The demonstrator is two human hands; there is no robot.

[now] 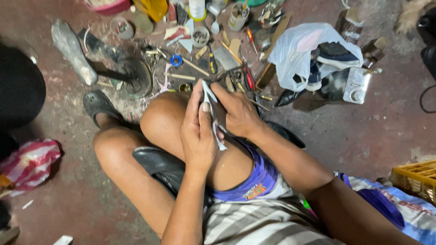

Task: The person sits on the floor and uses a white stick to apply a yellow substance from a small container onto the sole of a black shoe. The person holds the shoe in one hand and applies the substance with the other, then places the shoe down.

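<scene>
On a worn concrete floor (372, 136), seen from above, a person sits w/ knees drawn up, both hands meeting over the raised knee. The left hand (198, 136) and right hand (238, 113) share a thin, pale strip (212, 115), likely an insole or lining piece; exact material can't be told. Left grip: thumb and fingers clamped along the strip's near edge, thumb flat on top to pin it. Right grip: fingers closed on the far side, index finger stretched toward the strip's upper tip, prob. to steady or press it. The strip stands nearly upright between the two hands, just above the knee, which seems to serve as a rest since there is no bench.

A black shoe (161, 165) lies tucked under the bent leg, touching the thigh, kept close to hand. The foot wears a grey clog (97, 105).

Beyond the knees, tools are fanned out w/in arm's reach: a metal shoe last on a stand (72, 50), red-handled pliers (249, 78), a blue tape ring (176, 60), small tins and pots, wood sticks, scraps. To the right, a white plastic bag (295, 52) holds dark shoes, near a small silver radio-like box (358, 85). Far right edge: a yellow crate (418, 178). Far left: a red-and-white striped bag (29, 163).
</scene>
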